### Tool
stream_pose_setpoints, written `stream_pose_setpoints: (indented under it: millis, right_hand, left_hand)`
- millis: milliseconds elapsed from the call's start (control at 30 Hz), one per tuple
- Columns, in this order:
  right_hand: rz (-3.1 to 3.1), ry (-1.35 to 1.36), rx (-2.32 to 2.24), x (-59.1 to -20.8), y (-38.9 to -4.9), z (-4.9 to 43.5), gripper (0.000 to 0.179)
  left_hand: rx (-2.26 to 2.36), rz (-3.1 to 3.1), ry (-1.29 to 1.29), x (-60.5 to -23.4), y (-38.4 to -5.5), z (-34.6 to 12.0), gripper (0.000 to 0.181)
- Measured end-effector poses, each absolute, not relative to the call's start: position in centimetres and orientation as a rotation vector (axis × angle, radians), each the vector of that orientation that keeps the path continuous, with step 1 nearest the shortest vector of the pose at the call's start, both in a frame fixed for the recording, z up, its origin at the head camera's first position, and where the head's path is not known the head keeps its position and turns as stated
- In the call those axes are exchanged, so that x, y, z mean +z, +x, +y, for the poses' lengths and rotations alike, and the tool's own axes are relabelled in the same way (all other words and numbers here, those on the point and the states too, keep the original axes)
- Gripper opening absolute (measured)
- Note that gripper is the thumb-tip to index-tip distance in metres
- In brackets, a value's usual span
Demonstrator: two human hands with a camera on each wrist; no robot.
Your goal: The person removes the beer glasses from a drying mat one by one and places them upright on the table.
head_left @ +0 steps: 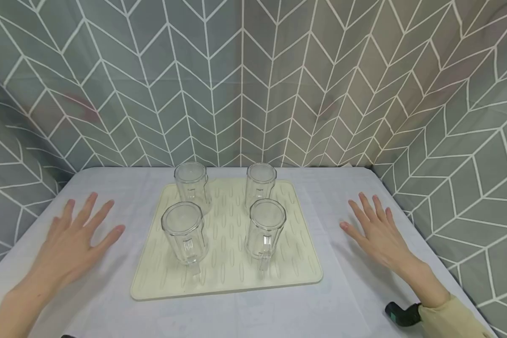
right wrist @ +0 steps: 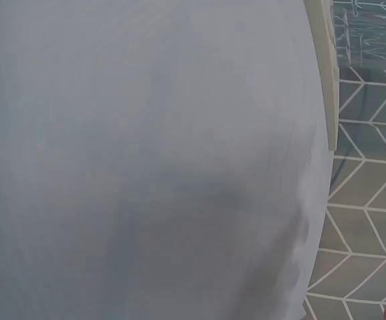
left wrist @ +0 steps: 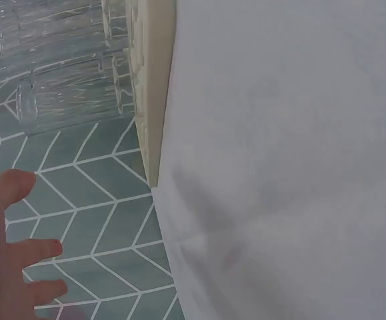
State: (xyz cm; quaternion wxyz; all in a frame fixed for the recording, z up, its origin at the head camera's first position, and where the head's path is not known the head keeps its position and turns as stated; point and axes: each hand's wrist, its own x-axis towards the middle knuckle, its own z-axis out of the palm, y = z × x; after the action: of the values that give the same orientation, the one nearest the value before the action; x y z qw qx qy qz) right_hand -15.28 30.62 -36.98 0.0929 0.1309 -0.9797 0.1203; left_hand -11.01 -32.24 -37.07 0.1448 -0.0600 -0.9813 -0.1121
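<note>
Several clear glass mugs stand upright on a cream drying mat (head_left: pixel 226 281) in the head view. In front are the left mug (head_left: pixel 185 234) and the right mug (head_left: pixel 265 232), with handles toward me. Behind them stand a left mug (head_left: pixel 193 185) and a right mug (head_left: pixel 259 185). My left hand (head_left: pixel 73 241) is spread over the table left of the mat, fingers apart, touching no mug. On the other side, my right hand (head_left: pixel 378 232) is likewise spread and holds nothing. The left wrist view shows the left fingers (left wrist: pixel 36 250) and a mug (left wrist: pixel 73 93) lying sideways in that picture.
A white cloth (head_left: pixel 338 291) covers the table. Grey curtains with a white chevron pattern (head_left: pixel 253 84) hang behind and along the sides. A black device (head_left: pixel 401 313) sits at the right wrist by a beige sleeve (head_left: pixel 452 319).
</note>
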Motion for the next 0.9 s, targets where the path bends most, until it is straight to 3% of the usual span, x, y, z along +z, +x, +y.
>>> stream_pose_setpoints:
  millis: [333,900]
  right_hand:
    - [-2.873,0.326,0.465,-36.9,-15.5,29.7,0.073]
    - [-2.706,0.379,0.599,-36.7,-14.8,26.8,0.052]
  left_hand:
    - [-0.442,-2.831,-0.134,-36.3,-12.1,-31.0,0.072]
    - [-0.612,-2.904,-0.113,-36.4,-14.0,-28.7,0.063]
